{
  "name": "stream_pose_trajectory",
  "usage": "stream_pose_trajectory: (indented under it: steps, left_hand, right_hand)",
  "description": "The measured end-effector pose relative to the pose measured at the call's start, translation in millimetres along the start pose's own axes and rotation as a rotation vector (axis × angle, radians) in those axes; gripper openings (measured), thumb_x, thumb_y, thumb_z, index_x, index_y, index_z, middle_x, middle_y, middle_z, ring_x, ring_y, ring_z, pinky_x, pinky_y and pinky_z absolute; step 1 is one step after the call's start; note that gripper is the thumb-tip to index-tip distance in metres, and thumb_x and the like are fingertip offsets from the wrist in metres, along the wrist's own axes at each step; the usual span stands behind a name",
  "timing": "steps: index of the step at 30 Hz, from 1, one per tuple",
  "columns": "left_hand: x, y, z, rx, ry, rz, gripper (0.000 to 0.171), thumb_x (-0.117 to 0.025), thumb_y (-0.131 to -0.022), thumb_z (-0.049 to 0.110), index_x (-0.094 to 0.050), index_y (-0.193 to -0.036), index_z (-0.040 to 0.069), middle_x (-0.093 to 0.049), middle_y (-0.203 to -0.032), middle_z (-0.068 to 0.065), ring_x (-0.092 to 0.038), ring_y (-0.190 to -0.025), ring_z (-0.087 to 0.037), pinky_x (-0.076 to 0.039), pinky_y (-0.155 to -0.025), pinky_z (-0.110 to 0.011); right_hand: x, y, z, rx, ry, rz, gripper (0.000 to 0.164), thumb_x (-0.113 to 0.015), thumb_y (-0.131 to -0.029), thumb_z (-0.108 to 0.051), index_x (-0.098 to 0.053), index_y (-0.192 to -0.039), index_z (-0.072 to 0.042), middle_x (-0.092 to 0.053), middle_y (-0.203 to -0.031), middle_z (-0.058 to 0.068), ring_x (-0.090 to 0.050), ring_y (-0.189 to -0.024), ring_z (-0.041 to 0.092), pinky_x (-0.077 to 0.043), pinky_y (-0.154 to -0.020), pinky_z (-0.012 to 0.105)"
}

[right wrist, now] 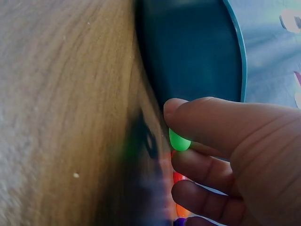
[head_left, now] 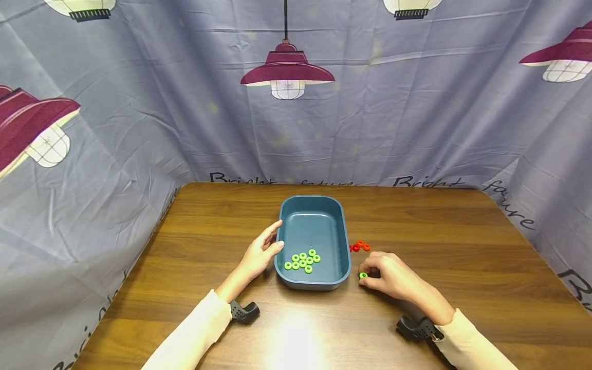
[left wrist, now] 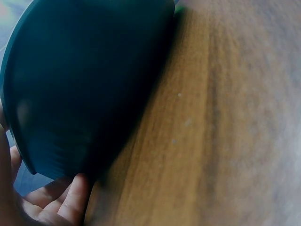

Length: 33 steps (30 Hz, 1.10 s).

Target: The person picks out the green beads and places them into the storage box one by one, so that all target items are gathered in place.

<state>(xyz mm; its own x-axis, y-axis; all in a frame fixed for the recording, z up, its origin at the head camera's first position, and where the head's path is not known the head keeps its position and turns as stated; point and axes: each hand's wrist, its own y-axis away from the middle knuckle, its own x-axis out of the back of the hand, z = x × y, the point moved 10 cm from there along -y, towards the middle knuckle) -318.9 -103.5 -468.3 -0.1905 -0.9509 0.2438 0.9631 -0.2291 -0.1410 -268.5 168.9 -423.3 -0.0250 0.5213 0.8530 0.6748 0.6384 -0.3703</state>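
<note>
A deep blue plastic tray [head_left: 314,205] stands on the table, with several small green rings [head_left: 302,263] lying loose in its near end. At the tray's left side, my left hand [head_left: 260,253] holds the wall, its thumb at the rim. Its fingers [left wrist: 70,200] rest against the outside wall, low down, in the left wrist view. Just outside the near right corner, my right hand [head_left: 393,275] pinches one green ring [head_left: 363,275] between thumb and fingers. In the right wrist view, that ring [right wrist: 180,140] shows below the thumb, partly hidden by the fingers.
Several red and orange rings [head_left: 360,243] lie beside the tray's right wall, beyond my right hand. A purple piece [right wrist: 179,221] peeks out under the fingers in the right wrist view. The wooden table [head_left: 222,216] ends at a hanging grey-blue curtain [head_left: 208,118] printed with lamps.
</note>
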Motion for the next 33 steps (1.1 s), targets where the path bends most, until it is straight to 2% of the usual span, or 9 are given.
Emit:
stream_pose_trajectory:
  steps: [5,9,14,18,23,28,33]
  left_hand:
    - [-1.7,-1.6,0.9,-0.013,-0.006,-0.014,0.060,-0.058,-0.101,0.012,-0.037,-0.157,0.009,-0.053,-0.148,-0.028,-0.054,-0.136,-0.043,-0.043,-0.114,-0.056]
    - [-1.5,-1.5,1.0,-0.010,-0.003,-0.017,0.061,-0.058,-0.101,0.011,-0.037,-0.157,0.009,-0.052,-0.148,-0.029,-0.053,-0.137,-0.043,-0.042,-0.115,-0.056]
    - [2.2,-0.2,2.0,-0.004,-0.011,-0.012,0.061,-0.058,-0.101,0.011,-0.037,-0.158,0.008,-0.052,-0.148,-0.029,-0.053,-0.136,-0.044,-0.041,-0.115,-0.056]
    - [4.5,0.3,0.6,-0.001,-0.022,-0.003,0.060,-0.058,-0.101,0.012,-0.037,-0.158,0.010,-0.053,-0.148,-0.029,-0.054,-0.136,-0.043,-0.041,-0.115,-0.057]
    - [3.4,0.7,-2.1,0.004,-0.018,-0.010,0.060,-0.058,-0.102,0.012,-0.036,-0.158,0.010,-0.052,-0.149,-0.029,-0.052,-0.138,-0.043,-0.041,-0.116,-0.056]
    - [-0.1,0.0,-2.5,0.007,0.012,-0.021,0.060,-0.057,-0.102,0.011,-0.035,-0.158,0.009,-0.051,-0.149,-0.031,-0.052,-0.138,-0.044,-0.042,-0.115,-0.056]
    - [-2.1,-0.3,-0.2,0.001,0.021,-0.022,0.060,-0.058,-0.102,0.011,-0.036,-0.158,0.010,-0.052,-0.147,-0.030,-0.053,-0.136,-0.044,-0.043,-0.114,-0.054]
  right_hand:
    - [3.7,-0.3,0.8,-0.012,0.005,0.010,0.018,-0.087,-0.074,-0.011,-0.073,-0.082,-0.019,-0.063,-0.077,-0.015,-0.055,-0.070,0.001,-0.046,-0.062,0.018]
    - [8.0,-2.9,7.3,-0.074,0.000,-0.014,0.015,-0.085,-0.077,-0.011,-0.073,-0.083,-0.019,-0.067,-0.079,-0.014,-0.059,-0.072,-0.001,-0.052,-0.065,0.023]
    - [25.5,-14.6,10.9,-0.122,0.003,0.019,0.011,-0.083,-0.079,-0.010,-0.075,-0.085,-0.015,-0.072,-0.080,-0.011,-0.063,-0.071,0.002,-0.055,-0.064,0.027]
    - [41.0,-28.2,7.7,-0.112,0.008,0.083,0.010,-0.082,-0.080,-0.008,-0.077,-0.088,-0.011,-0.074,-0.081,-0.007,-0.065,-0.071,0.006,-0.056,-0.065,0.031]
    - [50.8,-46.4,-1.1,-0.076,-0.016,0.152,0.011,-0.082,-0.080,-0.005,-0.077,-0.089,-0.009,-0.075,-0.082,-0.005,-0.067,-0.073,0.013,-0.057,-0.068,0.033]
    - [46.4,-65.7,-13.6,-0.049,-0.061,0.163,0.011,-0.082,-0.080,-0.004,-0.077,-0.090,-0.008,-0.075,-0.084,-0.003,-0.068,-0.075,0.015,-0.058,-0.070,0.037]
    - [33.9,-82.8,-28.1,-0.005,-0.070,0.140,0.012,-0.082,-0.080,-0.004,-0.077,-0.090,-0.008,-0.075,-0.085,0.001,-0.068,-0.075,0.019,-0.058,-0.069,0.034]
